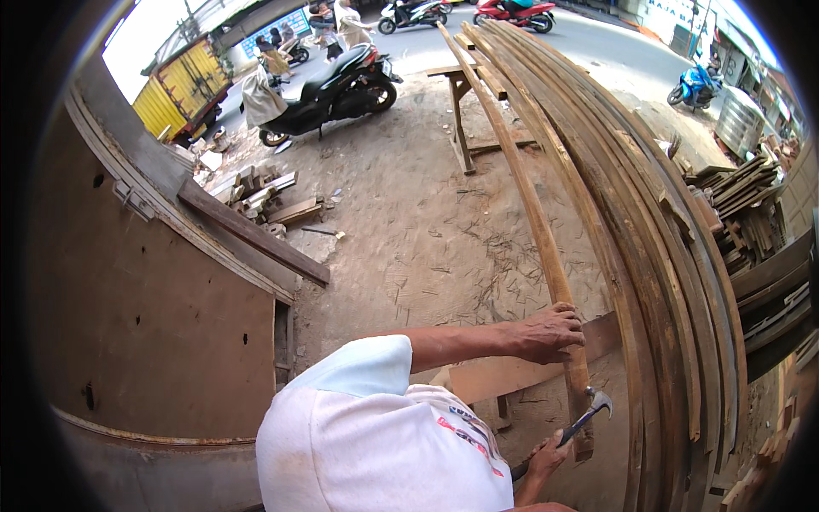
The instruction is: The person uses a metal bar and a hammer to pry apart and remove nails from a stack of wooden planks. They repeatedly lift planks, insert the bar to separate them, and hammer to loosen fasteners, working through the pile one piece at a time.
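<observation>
A long narrow wooden beam [531,200] runs from near me out to a sawhorse [461,119] by the road. My left hand [550,334] is closed over this beam close to its near end, fingers curled across its top. In my right hand [546,459], low and beside the beam's end, is a claw hammer [582,420] with a dark handle. Its metal head is up and lies over or just beside the beam; whether it touches the wood I cannot tell.
A big stack of long planks [631,213] lies to the right. Scrap wood [264,196] and a dark board [252,230] are at the left, by a brown panel [162,316]. A black scooter [333,90] stands ahead; more wood [742,192] is piled far right.
</observation>
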### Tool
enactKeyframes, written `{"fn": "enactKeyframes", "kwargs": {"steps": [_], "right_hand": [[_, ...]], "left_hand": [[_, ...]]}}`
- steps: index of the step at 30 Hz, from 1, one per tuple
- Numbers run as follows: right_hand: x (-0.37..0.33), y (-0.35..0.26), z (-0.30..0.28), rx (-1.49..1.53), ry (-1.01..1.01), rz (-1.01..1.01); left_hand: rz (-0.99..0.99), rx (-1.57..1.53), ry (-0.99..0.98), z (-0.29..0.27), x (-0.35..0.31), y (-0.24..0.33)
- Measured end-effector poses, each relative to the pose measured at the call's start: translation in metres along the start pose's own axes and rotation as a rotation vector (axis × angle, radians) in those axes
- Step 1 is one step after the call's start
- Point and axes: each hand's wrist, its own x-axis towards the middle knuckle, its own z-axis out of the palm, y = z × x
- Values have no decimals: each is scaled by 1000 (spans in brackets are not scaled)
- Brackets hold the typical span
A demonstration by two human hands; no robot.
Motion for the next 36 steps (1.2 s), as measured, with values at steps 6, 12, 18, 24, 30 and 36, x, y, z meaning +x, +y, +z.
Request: {"fn": "enactKeyframes", "kwargs": {"steps": [6,12,18,24,30,36], "right_hand": [[13,23,18,95,206,171],[26,-3,47,328,304,301],[18,-12,56,636,194,325],[11,-9,59,470,208,303],[7,6,47,-54,248,100],[-8,3,31,-378,339,-184]], "left_hand": [[-145,129,-159,31,12,-100],[35,290,-190,77,33,-179],[-22,293,-447,115,76,-205],[7,277,-416,96,71,-204],[26,331,-389,90,67,-194],[39,339,-359,90,52,-200]]}}
